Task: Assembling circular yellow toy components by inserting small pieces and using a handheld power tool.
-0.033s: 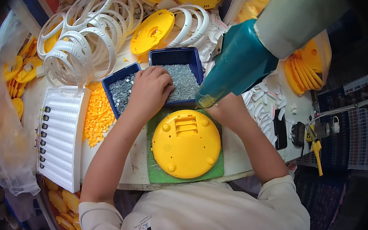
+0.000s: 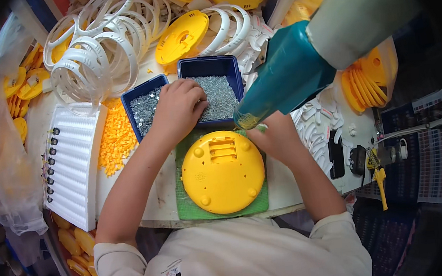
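Note:
My left hand (image 2: 179,106) reaches over two blue bins, its fingers bent and dipped into the small metal screws (image 2: 217,91) of the right-hand bin; what the fingertips pinch is hidden. In front of me a round yellow plastic housing (image 2: 224,183) lies on a green mat (image 2: 193,210), its battery recess facing up at the far side. My right hand (image 2: 278,136) is just beyond the housing's right edge, fingers curled under the tip of a teal power tool (image 2: 284,73). The tool hides part of that hand, so I cannot make out what it holds.
Left of the bins are loose orange-yellow pieces (image 2: 113,135) and a white foam tray (image 2: 77,162). White rings (image 2: 116,44) and yellow discs (image 2: 182,35) pile up at the back. White curved parts (image 2: 313,124), a black phone (image 2: 335,153) and bagged yellow discs (image 2: 362,87) sit right.
My right hand has shifted very slightly, and a little more of its fingers shows below the tool. My left hand stays in the screws.

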A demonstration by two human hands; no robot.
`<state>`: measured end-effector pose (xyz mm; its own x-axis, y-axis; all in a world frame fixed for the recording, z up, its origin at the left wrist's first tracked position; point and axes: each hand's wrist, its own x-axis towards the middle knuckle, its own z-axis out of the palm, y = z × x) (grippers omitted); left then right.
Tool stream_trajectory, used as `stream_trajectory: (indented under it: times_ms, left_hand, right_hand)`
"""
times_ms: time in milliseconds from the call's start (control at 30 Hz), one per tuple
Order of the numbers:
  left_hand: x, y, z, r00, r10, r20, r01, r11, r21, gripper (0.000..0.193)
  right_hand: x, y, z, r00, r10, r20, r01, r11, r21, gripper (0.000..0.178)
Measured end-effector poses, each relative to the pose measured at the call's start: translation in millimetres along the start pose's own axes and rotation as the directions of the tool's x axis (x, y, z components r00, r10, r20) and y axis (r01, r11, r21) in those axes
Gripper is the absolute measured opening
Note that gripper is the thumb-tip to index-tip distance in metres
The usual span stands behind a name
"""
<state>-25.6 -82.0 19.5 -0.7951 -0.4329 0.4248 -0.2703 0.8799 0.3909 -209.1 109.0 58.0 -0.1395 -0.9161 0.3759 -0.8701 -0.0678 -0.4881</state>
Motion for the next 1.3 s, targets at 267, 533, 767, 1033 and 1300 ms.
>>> stream_trajectory:
  times_ms: [267,533,767,1033,1300]
  left_hand:
    - [1.3,4.4,2.0,0.997,0.014,-0.078,-0.013,1.0,0.014,0.016]
    - [-1.1,2.8,4.7,0.998,0.067,0.007,-0.067,0.984,0.167,0.013]
    - [-4.6,8.1,-2.6,1.0,0.011,0.024,-0.013,0.997,0.072,0.014]
    - [-45.1,43.4,-35.4,1.0,-0.004,-0.02,-0.001,0.974,-0.226,0.014]
    - [-131.1,82.3,-44.6,0.997,0.037,0.074,-0.013,0.952,-0.307,0.018]
  right_hand:
    - [-76.0,-27.3,5.3,0.998,-0.062,-0.004,0.062,0.998,0.024,0.014]
    - [-74.4,-34.5,2.7,0.992,-0.124,0.013,0.125,0.987,-0.098,0.016]
    - [-22.3,-3.3,-3.3,0.994,-0.104,0.034,0.106,0.99,-0.096,0.02]
    - [58.3,32.9,57.6,0.966,-0.254,0.051,0.259,0.957,-0.128,0.017]
    - [59.4,33.6,53.0,0.964,-0.26,-0.044,0.259,0.965,-0.042,0.007]
